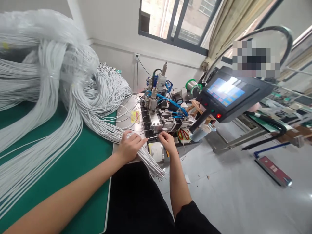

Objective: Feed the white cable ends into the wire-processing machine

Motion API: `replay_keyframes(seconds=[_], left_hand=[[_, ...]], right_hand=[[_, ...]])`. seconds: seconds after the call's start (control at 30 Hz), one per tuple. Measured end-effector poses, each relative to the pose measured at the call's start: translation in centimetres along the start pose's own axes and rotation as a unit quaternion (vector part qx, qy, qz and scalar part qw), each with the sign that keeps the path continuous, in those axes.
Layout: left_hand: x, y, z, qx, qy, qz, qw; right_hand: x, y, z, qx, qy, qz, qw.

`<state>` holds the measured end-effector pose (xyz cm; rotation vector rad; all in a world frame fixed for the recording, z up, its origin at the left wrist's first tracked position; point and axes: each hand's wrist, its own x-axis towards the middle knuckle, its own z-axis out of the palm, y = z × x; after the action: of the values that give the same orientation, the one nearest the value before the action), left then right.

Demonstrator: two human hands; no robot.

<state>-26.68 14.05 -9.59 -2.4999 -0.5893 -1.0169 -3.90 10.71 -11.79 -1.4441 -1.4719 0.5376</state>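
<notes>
Cables (149,159) lay bunched in the grasp of the left hand (130,148), while the right hand (167,141) pinched a single white strand (153,137) at the near side of the machine (155,117).

No word or number can be read with certainty. Yellow sticker (135,117) on pale work surface (123,114): reddish mark, print too small. Control screen (226,91): coloured blocks, glare, letters not legible. Pale label (273,168) on red object (281,177), floor: also unreadable.
</notes>
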Motion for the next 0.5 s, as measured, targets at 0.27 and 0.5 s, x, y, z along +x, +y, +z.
replay_keyframes(seconds=[0.27, 0.5], left_hand=[[-0.3, -0.2, 0.5, -0.016, -0.011, -0.016, 1.0], [-0.5, -0.2, 0.9, -0.03, -0.028, -0.046, 0.998]], right_hand=[[0.3, 0.7, -0.1, 0.085, -0.031, 0.058, 0.994], [0.2, 1.8, 1.4, 0.209, -0.006, 0.159, 0.965]])
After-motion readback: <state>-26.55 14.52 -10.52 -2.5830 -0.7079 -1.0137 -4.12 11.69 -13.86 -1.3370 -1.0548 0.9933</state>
